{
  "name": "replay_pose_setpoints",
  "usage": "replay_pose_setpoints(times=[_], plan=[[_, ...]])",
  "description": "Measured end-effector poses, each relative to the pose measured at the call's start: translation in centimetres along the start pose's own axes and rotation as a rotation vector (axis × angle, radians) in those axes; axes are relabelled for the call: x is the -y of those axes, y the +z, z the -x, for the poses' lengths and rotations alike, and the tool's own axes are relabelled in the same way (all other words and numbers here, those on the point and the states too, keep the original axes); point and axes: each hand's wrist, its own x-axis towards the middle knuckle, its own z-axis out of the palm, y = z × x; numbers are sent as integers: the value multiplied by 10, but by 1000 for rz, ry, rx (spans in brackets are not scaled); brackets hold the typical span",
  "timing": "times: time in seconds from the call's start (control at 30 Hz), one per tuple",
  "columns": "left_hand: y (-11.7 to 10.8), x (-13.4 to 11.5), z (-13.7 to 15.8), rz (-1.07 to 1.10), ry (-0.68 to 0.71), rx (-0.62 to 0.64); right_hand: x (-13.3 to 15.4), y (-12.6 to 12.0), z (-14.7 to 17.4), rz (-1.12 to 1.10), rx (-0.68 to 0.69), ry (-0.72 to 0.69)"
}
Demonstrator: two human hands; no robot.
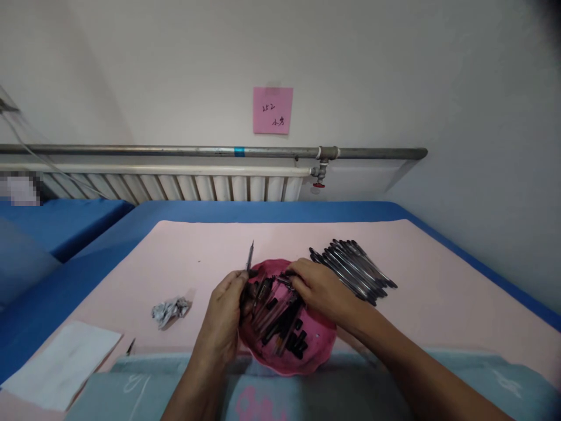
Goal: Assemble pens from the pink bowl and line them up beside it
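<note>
A pink scalloped bowl (322, 354) stands in front of me, filled with loose pen parts. Clear pen barrels (269, 316) and short black caps (298, 345) lie inside it. On the bowl's left side, my left hand (224, 307) is closed around a slim pen piece (250, 257) whose pointed tip sticks up. My right hand (318, 286) reaches over the far right rim, fingers bent down and pressed together among the parts. What those fingertips pinch is too dark and small to make out. Right of the bowl, several black-capped clear pens (353, 269) lie side by side.
Crumpled grey paper or foil (170, 310) lies left on the pink table cover (219, 240). A white sheet (61, 362) and a small dark pointed piece (130, 347) are at the front left. Behind the table run a radiator (219, 187) and a metal pipe (175, 151).
</note>
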Motion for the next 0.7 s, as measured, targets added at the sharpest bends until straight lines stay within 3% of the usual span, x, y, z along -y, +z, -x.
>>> replay_pose_setpoints(times=[0.2,0.4,0.57,0.7], plan=[[0,-1,-3,-21,10,-37,-2,0,-26,51,28,41],[-1,-4,-3,-36,12,-63,-18,-7,-13,-91,-21,80],[-7,-5,-4,-65,7,-47,-14,-16,-5,-156,77,5],[-12,-6,-5,-73,9,-28,-2,-18,-1,-187,240,-106]])
